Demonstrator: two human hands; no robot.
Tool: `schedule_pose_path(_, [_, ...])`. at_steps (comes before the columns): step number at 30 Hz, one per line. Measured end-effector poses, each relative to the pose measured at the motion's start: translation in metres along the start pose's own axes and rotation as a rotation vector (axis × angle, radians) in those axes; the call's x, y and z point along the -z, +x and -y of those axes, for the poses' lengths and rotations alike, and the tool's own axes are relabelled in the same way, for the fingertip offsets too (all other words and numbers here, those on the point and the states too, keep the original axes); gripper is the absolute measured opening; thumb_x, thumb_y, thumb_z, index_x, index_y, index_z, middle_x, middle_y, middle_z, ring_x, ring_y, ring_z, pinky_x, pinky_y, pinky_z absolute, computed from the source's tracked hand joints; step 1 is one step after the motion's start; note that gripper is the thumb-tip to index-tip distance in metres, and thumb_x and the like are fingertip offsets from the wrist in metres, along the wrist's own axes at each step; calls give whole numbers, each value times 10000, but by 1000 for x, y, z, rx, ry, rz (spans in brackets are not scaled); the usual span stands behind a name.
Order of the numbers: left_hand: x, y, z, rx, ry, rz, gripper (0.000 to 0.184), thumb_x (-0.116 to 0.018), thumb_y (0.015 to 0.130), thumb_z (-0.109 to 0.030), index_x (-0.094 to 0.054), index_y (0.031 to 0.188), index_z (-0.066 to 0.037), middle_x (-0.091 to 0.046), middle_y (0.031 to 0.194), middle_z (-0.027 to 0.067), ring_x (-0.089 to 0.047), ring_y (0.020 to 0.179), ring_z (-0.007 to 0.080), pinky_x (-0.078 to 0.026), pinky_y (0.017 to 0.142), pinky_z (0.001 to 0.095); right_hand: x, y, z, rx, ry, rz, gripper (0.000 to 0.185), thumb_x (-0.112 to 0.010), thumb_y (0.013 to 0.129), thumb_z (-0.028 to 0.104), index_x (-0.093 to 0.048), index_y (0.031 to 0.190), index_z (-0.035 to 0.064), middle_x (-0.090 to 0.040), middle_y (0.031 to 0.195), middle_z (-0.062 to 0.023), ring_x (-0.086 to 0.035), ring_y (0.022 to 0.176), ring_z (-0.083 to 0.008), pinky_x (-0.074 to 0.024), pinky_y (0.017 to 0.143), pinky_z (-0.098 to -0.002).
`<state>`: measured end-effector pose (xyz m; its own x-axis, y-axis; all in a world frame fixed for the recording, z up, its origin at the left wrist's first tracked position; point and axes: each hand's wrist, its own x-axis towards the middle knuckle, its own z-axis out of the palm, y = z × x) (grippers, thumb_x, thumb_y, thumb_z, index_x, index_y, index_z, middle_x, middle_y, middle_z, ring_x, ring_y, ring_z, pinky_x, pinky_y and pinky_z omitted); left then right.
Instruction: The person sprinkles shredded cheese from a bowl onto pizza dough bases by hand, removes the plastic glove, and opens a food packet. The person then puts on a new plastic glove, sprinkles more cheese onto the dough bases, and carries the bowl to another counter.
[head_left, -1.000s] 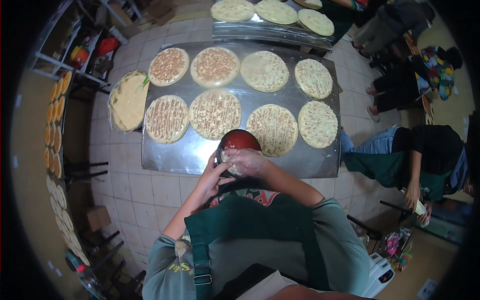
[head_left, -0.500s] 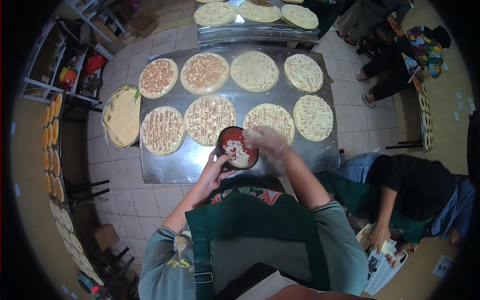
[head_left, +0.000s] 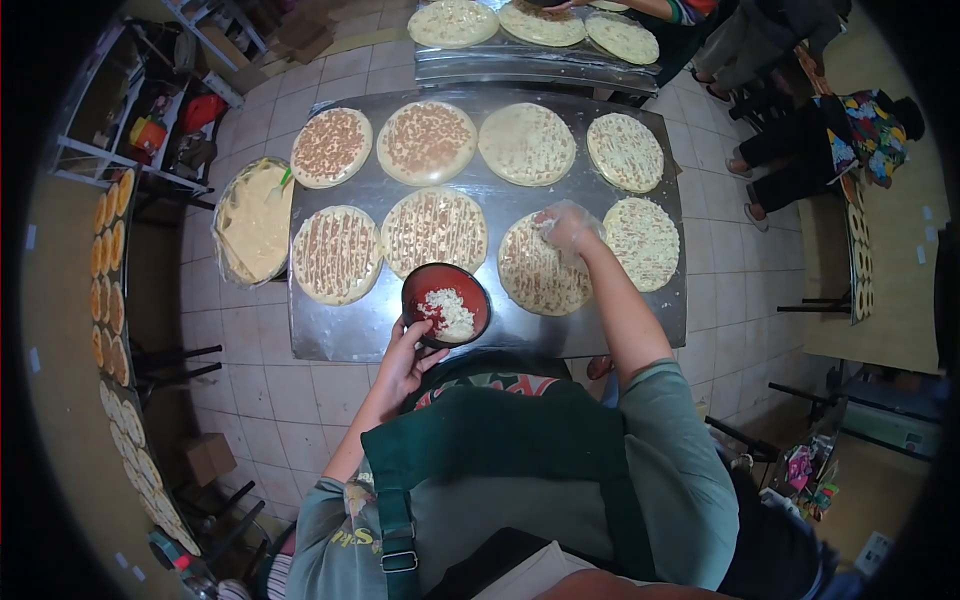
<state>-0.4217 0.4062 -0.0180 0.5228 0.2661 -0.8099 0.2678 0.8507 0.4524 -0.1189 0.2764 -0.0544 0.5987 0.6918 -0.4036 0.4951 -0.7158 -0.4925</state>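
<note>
My left hand (head_left: 407, 357) grips the rim of a dark bowl (head_left: 420, 290) with a red inside, tilted toward me and holding white crumbly pieces (head_left: 449, 316). My right hand (head_left: 570, 226), in a clear plastic glove, hangs over the upper right of a round flatbread (head_left: 540, 272) with brown stripes and white bits. Its fingers are bunched together, and what they hold is too small to make out. Beside it on the right lies another topped round (head_left: 642, 244). Left of it is a striped round (head_left: 435, 232).
Several more rounds (head_left: 427, 142) cover the metal table (head_left: 390, 335). At its left stands a big tub of pale batter (head_left: 250, 225). Beyond the far edge is a second table (head_left: 520, 70) with a person's arm over it. A person in a colourful top (head_left: 870, 130) stands at the right.
My right hand has moved from the bowl out over the right-hand striped round. The bowl has shifted slightly left in my left hand. The co-worker bending at the right has mostly left view.
</note>
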Motion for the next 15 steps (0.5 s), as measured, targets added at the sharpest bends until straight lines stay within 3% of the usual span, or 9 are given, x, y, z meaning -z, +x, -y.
schedule_pose_path(1, [1,-1,0,-5,-9,-9,566,-553,736,-149,-237,1205,-120,-457,1005,107,-541,787,206,-531,627,316,7,-2,12,61,-178,48,339,-618,618,95,-601,950,164,-583,920,-128,-573,796,-245,-450,711,-310])
schedule_pose_path(5, [3,-3,1,-17,-30,-9,562,-553,738,-148,-238,1203,-118,-453,1013,106,-537,805,200,-532,625,314,-7,15,7,175,-142,204,402,-590,582,39,-602,949,204,-576,934,-135,-566,821,-261,-446,724,-321])
schedule_pose_path(7, [2,-4,0,-16,-29,-2,556,-550,742,-146,-239,1202,-114,-453,1019,105,-538,809,195,-532,625,314,0,6,23,164,-219,281,273,-509,684,62,-596,940,107,-574,949,-144,-551,861,-269,-416,782,-337])
schedule_pose_path(11, [0,-4,1,-27,-30,-3,550,-547,745,-144,-240,1200,-111,-459,1015,102,-543,798,188,-532,624,310,-21,8,-6,21,-40,287,255,-506,699,87,-592,938,83,-573,934,-160,-552,858,-269,-417,778,-338])
schedule_pose_path(13, [-2,-2,2,-30,-25,7,545,-545,747,-143,-242,1199,-110,-466,1009,98,-544,795,183,-531,625,307,-20,-2,-10,5,1,149,312,-608,586,68,-613,893,121,-595,835,-138,-568,771,-264,-446,708,-326])
schedule_pose_path(15, [-5,-2,3,-23,-25,12,548,-545,747,-145,-239,1200,-110,-467,1009,97,-543,799,180,-530,627,306,-18,-8,-8,16,-99,126,298,-607,592,75,-613,886,120,-595,837,-138,-568,769,-263,-445,708,-323])
